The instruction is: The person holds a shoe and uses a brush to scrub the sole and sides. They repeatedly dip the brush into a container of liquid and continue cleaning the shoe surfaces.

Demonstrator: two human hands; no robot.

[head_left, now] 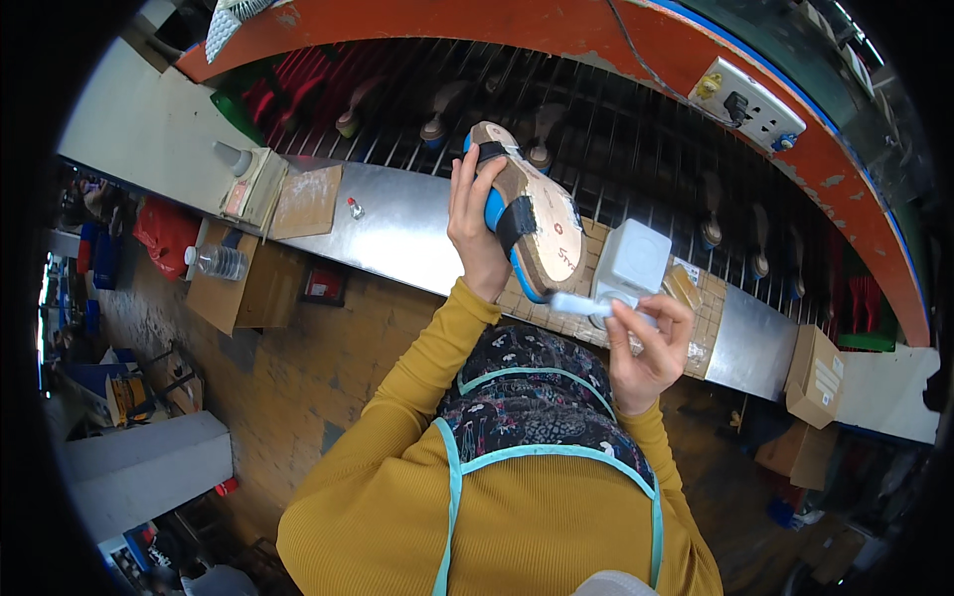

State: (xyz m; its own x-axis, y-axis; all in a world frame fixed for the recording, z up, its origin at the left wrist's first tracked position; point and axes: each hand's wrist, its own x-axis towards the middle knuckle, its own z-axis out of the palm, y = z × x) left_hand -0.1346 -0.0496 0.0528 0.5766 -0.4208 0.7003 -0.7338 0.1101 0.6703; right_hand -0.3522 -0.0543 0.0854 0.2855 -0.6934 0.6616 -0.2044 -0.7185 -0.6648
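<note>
My left hand (474,226) is wrapped round a sandal on a blue shoe last (549,204), held up with its underside showing. Two black straps fold over the edge of its pale insole, which has rough whitish patches and handwriting. Between the fingers of my right hand (648,356) is a white-handled brush (574,304), slightly blurred. Its tip is at the near end of the sandal's edge; I cannot tell whether it touches. Just beyond that hand stands a square white plastic container (636,255) on a gridded brown board (708,323).
Behind the metal bench edge (397,233), a rack of rods (606,129) carries several other lasts. An orange-red arch (497,28) with a socket panel (747,102) spans above. Cardboard boxes (815,375) stand at the right; a clear bottle (217,262) lies on a carton at the left.
</note>
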